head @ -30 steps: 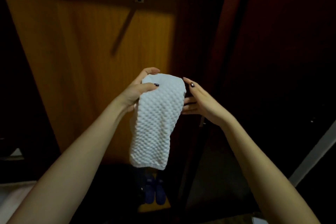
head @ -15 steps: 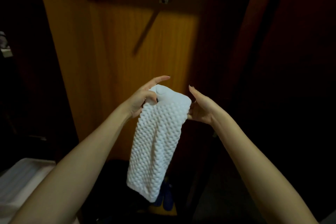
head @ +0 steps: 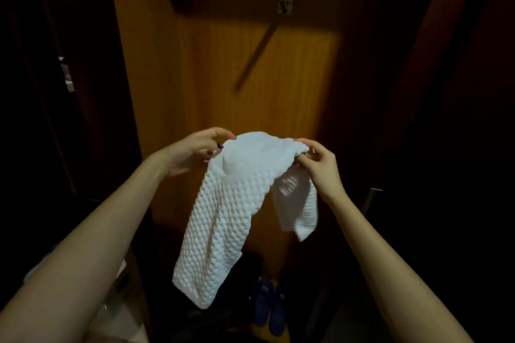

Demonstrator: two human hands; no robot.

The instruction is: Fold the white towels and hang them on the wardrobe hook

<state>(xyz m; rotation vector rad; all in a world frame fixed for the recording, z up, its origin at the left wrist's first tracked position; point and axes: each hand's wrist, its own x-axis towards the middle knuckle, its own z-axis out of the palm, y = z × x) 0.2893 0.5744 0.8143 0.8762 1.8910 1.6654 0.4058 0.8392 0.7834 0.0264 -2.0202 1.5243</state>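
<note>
While it hangs in mid-air at the centre of the view, a white towel (head: 237,203) with a bumpy waffle weave drapes from two hands in front of a wooden wardrobe panel (head: 223,78). Its top edge is stretched nearly level between the hands; a long folded section falls down and toward the left, and a shorter flap dangles below the right hand. It looks soft, light and limp, so it will likely sag and unfold wherever it is not supported. Pinching it at the top fold, near the two upper corners, seems the surest hold.

At the towel's upper left corner, the left hand (head: 192,152) has thumb and fingertips closed together on the edge, the other fingers loosely curled. At the upper right corner, the right hand (head: 320,164) bunches the cloth in a pinch, fingers bent inward. Both forearms reach in from the near bottom corners.

Farther away, high and to the right, a small metal hook (head: 284,4) sits on the panel, bare and well apart from the towel. Dark doors frame both sides. Low on the wardrobe floor, a pair of blue shoes (head: 270,306) stands just right of the towel's hanging end.
</note>
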